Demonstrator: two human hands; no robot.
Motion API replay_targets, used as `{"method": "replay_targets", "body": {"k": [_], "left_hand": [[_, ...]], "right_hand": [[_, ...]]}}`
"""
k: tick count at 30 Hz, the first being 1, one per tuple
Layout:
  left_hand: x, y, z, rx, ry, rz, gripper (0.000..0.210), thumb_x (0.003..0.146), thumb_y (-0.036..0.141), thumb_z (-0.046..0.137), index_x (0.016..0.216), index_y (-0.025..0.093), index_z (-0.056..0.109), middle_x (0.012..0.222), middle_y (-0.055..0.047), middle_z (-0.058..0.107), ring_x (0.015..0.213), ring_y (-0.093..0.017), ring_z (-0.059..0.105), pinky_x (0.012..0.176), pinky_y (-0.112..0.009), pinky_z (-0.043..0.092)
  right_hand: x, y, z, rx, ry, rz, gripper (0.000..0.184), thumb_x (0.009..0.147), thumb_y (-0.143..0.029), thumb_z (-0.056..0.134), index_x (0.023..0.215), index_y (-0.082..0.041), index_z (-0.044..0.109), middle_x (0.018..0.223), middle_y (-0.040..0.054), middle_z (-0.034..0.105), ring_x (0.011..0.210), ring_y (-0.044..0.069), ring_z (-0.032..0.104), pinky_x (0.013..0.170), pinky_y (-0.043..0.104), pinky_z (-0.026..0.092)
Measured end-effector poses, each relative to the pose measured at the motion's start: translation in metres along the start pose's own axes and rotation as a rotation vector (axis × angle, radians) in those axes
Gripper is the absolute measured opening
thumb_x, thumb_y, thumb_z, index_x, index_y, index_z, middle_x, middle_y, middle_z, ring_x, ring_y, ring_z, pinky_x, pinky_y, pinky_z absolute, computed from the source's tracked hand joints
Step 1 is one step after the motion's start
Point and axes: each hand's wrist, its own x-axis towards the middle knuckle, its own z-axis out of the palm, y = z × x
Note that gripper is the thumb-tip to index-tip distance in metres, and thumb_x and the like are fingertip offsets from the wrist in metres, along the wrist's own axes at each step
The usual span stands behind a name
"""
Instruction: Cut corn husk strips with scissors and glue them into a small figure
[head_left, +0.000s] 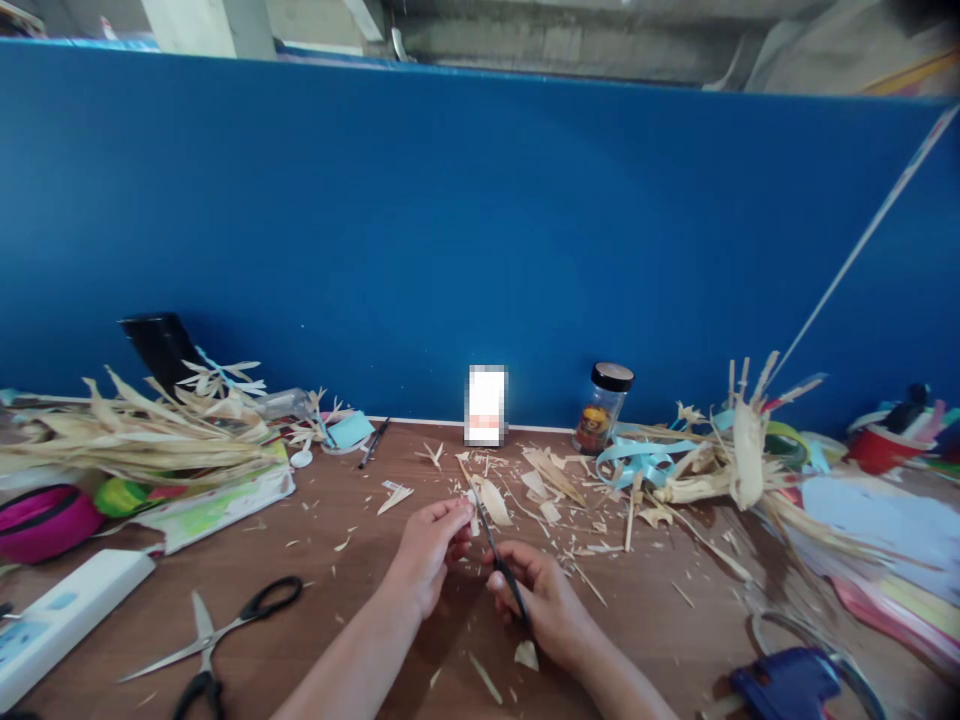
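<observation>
My left hand (439,550) is closed, thumb and fingers pinching a small pale piece of corn husk (475,518). In my right hand (536,595) is a pair of scissors (508,580) with dark handles, its narrow blades pointing up and away beside the pinched piece. I cannot tell whether the blades touch it. Just beyond the scissor tips lies a broader husk piece (493,502). Many thin husk trimmings (551,512) are scattered on the brown table (330,620) around both hands.
Larger open scissors (204,640) and a white power strip (71,625) lie left, near piled dry husks (142,440). A bright pixelated rectangle (486,400) stands by the blue partition (465,220). Right are a black-lidded jar (602,408), light-blue ribbon (641,462) and a blue glue gun (791,682).
</observation>
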Motion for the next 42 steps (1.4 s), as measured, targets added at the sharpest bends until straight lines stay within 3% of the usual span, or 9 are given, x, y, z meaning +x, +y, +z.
{"method": "replay_targets", "body": {"k": [21,25,35,42], "left_hand": [[-0.001,0.001,-0.001,-0.013,-0.007,0.001,0.021,0.058,0.03,0.07,0.062,0.013,0.058,0.053,0.004,0.051,0.047,-0.005,0.044,0.047,-0.016,0.034],[-0.003,0.001,-0.001,-0.027,-0.014,0.009,0.022,0.059,0.032,0.069,0.062,0.014,0.058,0.05,0.004,0.051,0.044,-0.004,0.043,0.044,-0.015,0.032],[-0.002,-0.001,0.001,-0.12,-0.001,-0.018,0.014,0.063,0.022,0.066,0.062,0.013,0.055,0.069,-0.002,0.064,0.043,-0.002,0.045,0.038,-0.012,0.035],[0.001,0.0,0.001,-0.204,-0.036,-0.012,0.008,0.069,0.017,0.064,0.071,0.01,0.061,0.067,-0.006,0.064,0.058,-0.007,0.058,0.054,-0.015,0.049]], "right_hand": [[0.001,0.0,0.001,-0.016,0.007,-0.025,0.037,0.066,-0.047,0.066,0.084,-0.015,0.055,0.046,-0.0089,0.04,0.04,0.004,0.031,0.039,0.016,0.025],[0.001,-0.007,0.002,0.025,0.069,-0.025,0.041,0.063,-0.051,0.067,0.082,-0.016,0.055,0.049,-0.0078,0.043,0.041,0.005,0.035,0.04,0.016,0.027],[0.001,-0.01,0.003,0.074,0.09,-0.032,0.042,0.06,-0.049,0.069,0.081,-0.016,0.055,0.052,-0.0069,0.047,0.043,0.005,0.039,0.043,0.018,0.031],[0.001,-0.009,0.003,0.062,0.087,-0.023,0.04,0.064,-0.046,0.068,0.085,-0.015,0.054,0.051,-0.0066,0.047,0.044,0.006,0.039,0.044,0.018,0.031]]}}
